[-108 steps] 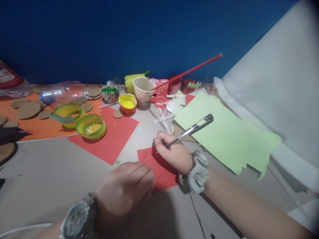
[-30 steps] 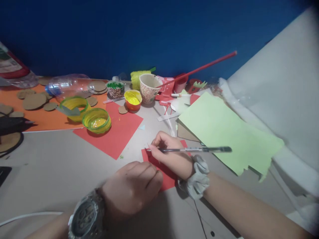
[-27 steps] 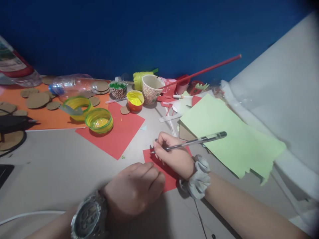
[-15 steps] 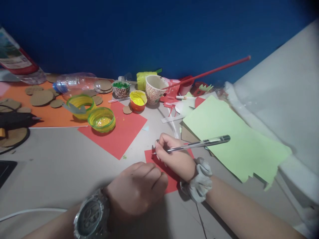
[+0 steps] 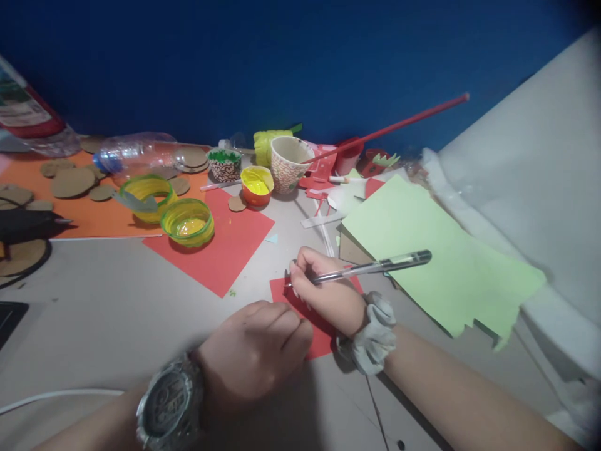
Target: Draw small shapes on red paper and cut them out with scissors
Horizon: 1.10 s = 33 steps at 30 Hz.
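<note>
Left hand (image 5: 258, 351): while it curls over the red sheet's (image 5: 323, 344) near left part, its fingertips are hidden; I cannot tell its grip.
Right hand (image 5: 331, 291): fingers clamped on the pen (image 5: 375, 268), tip near the sheet's back left corner.
Yellow-green bowl (image 5: 188, 240): on another red sheet (image 5: 239, 238).
Patterned cup (image 5: 287, 172): farther back.

1 head-worn camera looks forward and down across the bench (image 5: 107, 307), near enough that the 2 forearms (image 5: 451, 382) enter from the bottom corners. The pen (image 5: 366, 269) falls below and right of mid-view; the blue wall (image 5: 235, 62) fills the top.
</note>
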### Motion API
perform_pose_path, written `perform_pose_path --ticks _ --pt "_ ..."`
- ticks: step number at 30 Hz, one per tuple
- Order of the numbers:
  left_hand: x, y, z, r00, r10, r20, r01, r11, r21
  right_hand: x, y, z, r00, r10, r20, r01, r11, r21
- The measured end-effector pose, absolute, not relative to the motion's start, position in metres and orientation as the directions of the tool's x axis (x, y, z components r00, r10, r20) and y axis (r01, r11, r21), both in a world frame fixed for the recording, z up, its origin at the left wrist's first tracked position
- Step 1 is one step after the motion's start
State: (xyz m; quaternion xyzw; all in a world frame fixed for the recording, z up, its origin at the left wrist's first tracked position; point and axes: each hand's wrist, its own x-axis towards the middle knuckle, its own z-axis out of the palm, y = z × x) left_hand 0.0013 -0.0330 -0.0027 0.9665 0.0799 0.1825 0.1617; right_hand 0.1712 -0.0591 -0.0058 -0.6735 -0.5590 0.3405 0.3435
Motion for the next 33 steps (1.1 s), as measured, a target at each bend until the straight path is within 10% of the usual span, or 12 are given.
perform_pose_path --ticks 33 --pt "-0.0014 -0.0316 -0.0026 0.927 0.231 0.295 0.097 -0.909 0.406 0.1724 -0.0610 -0.0054 0.140 0.989 -0.056 0.498 -0.120 -0.859"
